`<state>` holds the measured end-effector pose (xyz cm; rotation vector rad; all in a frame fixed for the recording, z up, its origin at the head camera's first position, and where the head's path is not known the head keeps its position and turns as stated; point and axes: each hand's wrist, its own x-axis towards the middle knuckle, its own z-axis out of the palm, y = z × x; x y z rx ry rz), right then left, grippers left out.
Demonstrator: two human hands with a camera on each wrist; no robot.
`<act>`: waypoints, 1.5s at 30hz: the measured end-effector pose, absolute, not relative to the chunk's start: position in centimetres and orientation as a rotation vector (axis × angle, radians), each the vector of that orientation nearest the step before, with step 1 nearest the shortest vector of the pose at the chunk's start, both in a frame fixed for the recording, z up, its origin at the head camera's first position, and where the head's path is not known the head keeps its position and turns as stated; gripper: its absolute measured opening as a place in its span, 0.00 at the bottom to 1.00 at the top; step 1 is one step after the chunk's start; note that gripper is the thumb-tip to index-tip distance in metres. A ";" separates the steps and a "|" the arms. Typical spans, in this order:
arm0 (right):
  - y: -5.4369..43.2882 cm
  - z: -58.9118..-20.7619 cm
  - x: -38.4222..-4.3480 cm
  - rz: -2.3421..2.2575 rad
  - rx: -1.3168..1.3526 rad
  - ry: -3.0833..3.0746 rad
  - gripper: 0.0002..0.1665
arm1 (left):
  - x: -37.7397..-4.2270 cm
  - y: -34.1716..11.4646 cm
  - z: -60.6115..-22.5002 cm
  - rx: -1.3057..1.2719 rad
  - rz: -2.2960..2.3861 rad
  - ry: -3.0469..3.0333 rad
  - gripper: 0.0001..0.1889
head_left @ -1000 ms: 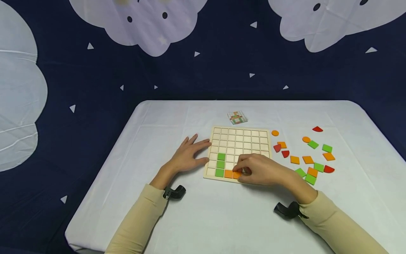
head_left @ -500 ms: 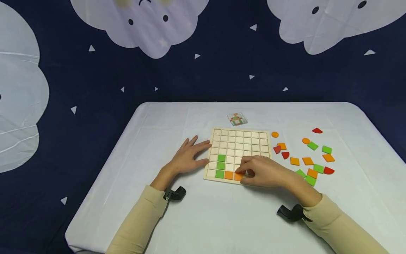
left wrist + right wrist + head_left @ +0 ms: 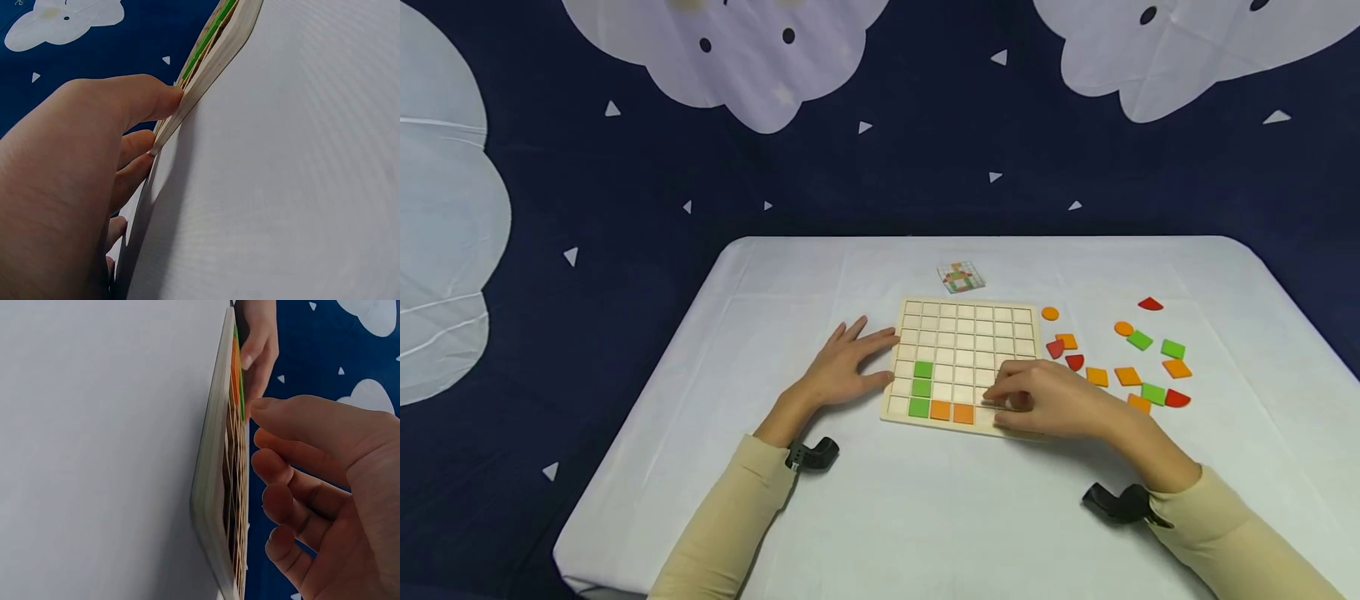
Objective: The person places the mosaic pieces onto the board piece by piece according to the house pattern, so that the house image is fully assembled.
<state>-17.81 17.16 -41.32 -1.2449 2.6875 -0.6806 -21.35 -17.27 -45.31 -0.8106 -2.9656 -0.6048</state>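
Observation:
A wooden grid board [image 3: 957,340] lies on the white table. Three green square tiles [image 3: 921,388] fill cells in a column near its left side. To their right in the bottom row are two orange square tiles [image 3: 963,413], side by side. My left hand [image 3: 842,371] has its fingers spread, thumb and fingertips touching the board's left edge [image 3: 209,72]. Over the board's lower right part is my right hand [image 3: 1056,400], fingers loosely bent. In the right wrist view, nothing shows between the thumb [image 3: 312,419] and fingers of that hand, which covers some cells.
A small pattern card [image 3: 961,277] lies behind the board. Right of the board are scattered loose pieces: orange squares [image 3: 1127,377], green squares [image 3: 1173,349], orange circles [image 3: 1050,313] and red rounded wedges [image 3: 1177,398]. A dark cloth with clouds hangs behind the table.
My right hand has let go of the second orange tile, which lies in its bottom-row cell, and has moved right. My left hand stays at the board's edge.

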 end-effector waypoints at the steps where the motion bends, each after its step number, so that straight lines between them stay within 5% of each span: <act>1: 17.5 -41.3 -17.8 -0.692 -1.238 2.685 0.13 | -21.4 -17.2 -45.3 -0.812 -0.603 -2.965 0.32; 45: 29.4 -42.0 -16.4 -0.624 -0.857 2.943 0.17 | -21.3 -17.3 -45.3 -0.800 -0.614 -2.978 0.33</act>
